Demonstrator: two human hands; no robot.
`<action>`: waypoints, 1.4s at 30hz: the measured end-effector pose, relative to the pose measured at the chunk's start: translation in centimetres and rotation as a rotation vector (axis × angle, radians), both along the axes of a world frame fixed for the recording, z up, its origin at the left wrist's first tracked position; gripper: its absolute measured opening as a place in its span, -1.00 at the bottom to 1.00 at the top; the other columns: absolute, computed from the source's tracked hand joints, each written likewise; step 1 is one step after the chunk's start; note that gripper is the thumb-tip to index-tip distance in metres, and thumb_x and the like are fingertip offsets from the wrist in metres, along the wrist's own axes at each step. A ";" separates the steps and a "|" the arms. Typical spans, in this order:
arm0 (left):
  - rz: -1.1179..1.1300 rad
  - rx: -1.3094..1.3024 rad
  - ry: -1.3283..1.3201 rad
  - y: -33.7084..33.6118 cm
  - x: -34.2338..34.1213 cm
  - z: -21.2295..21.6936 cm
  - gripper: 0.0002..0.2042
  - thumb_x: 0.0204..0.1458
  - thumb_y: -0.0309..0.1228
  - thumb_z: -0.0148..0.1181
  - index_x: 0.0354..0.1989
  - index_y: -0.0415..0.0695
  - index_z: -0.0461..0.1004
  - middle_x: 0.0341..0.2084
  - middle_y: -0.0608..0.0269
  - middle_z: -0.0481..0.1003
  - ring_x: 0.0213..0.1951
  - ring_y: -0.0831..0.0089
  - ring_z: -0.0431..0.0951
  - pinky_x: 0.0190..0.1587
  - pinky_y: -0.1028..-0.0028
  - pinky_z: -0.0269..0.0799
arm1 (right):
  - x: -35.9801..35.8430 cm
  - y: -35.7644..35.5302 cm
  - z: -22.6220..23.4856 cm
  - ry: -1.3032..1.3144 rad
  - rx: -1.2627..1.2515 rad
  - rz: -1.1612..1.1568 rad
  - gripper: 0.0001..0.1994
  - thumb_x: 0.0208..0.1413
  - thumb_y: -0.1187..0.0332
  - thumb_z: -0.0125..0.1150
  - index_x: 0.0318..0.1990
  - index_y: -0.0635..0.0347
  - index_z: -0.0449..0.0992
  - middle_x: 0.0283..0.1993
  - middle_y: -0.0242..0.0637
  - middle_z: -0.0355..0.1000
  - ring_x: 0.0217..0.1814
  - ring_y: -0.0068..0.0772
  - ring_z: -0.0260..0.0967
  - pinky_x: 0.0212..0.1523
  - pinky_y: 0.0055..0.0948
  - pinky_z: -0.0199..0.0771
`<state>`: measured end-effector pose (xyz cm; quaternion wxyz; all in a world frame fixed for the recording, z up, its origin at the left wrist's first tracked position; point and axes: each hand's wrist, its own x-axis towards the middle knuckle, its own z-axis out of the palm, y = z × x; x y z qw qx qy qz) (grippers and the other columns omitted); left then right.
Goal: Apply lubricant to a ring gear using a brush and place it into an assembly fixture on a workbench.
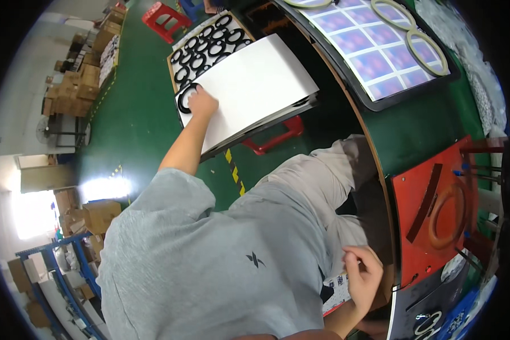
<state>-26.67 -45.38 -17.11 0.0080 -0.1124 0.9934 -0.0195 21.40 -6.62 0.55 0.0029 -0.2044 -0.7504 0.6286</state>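
At the near-left corner of a white sheet point(255, 85), my left hand point(203, 103) has its fingers closed on the edge of a black ring point(183, 102). The sheet covers part of a board point(175, 62) where several more black rings point(201, 45) lie in rows on white. Low on the right, beside my lap, is my right hand point(364, 279). Its fingers are curled in near the thumb, and nothing shows in them.
Right of me runs a green workbench point(402, 119) with a black tray point(374, 103) of purple printed sheets and cream rings point(428, 54). Nearer stands a red plate point(413, 192) with a ring shape. A red stool point(275, 136) is under the sheet; another red stool point(165, 21) stands beyond.
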 end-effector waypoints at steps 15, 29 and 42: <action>-0.021 0.063 -0.092 -6.6 0.5 -1.7 -0.32 0.05 -0.48 0.19 0.40 -0.29 0.17 0.05 -0.32 0.58 0.13 -0.17 0.60 0.19 0.07 0.51 | -4.2 -1.8 -4.2 0.043 0.104 -0.032 -0.88 0.29 0.49 0.28 -0.10 0.30 0.67 -0.34 -0.24 0.52 -0.41 -0.48 0.40 -0.36 -0.51 0.39; -0.696 1.330 -0.725 16.2 6.4 21.7 -0.67 0.19 -0.56 0.32 0.12 -0.16 0.50 -0.24 0.26 0.68 -0.44 0.65 0.56 -0.39 0.63 0.45 | -3.6 -2.9 -5.4 0.020 0.135 -0.074 -0.87 0.30 0.41 0.28 -0.13 0.26 0.67 -0.28 -0.10 0.58 -0.33 -0.19 0.53 -0.29 -0.34 0.50; -1.941 1.334 -0.368 38.6 25.4 22.2 -0.51 0.06 -0.57 0.36 0.24 -0.21 0.51 0.17 -0.06 0.54 0.21 -0.01 0.55 0.25 0.21 0.47 | -3.1 -5.3 -4.6 0.128 0.228 -0.081 -0.85 0.30 0.40 0.25 -0.14 0.29 0.65 -0.17 -0.02 0.61 -0.14 0.09 0.56 -0.09 -0.16 0.55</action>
